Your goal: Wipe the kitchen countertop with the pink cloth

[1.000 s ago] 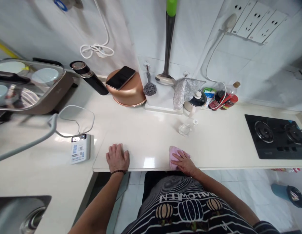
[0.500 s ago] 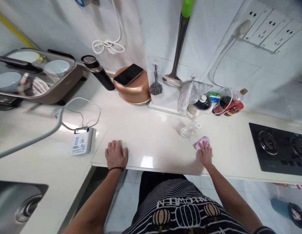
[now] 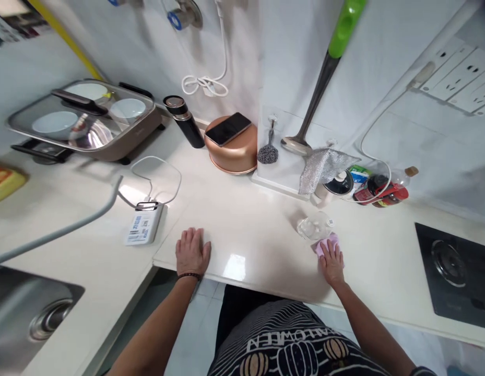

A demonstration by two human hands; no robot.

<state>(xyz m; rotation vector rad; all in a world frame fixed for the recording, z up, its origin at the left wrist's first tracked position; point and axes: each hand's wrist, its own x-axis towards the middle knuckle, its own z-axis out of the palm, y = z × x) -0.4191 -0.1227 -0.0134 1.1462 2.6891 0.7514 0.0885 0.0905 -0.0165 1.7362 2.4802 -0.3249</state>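
My left hand [image 3: 192, 251] lies flat on the white countertop [image 3: 250, 240] near its front edge, fingers stretched out, holding nothing. My right hand [image 3: 330, 261] presses down on a small pink cloth [image 3: 327, 243] on the counter, fingers spread over it. The cloth pokes out beyond my fingertips. A small clear glass bottle [image 3: 313, 227] lies on its side just behind the cloth, touching or almost touching it.
A white power bank [image 3: 144, 230] with a cable lies left of my left hand. Behind stand a copper pot [image 3: 232, 151] with a phone on top, a black flask [image 3: 184, 121], sauce bottles [image 3: 377, 188] and an electric cooker [image 3: 89, 120]. A gas hob [image 3: 457, 274] is at the right, a sink [image 3: 26, 318] at the lower left.
My right hand slid the pink cloth from the counter's front edge to the right and away, up next to the glass bottle. My left hand stayed put. The camera turned left.
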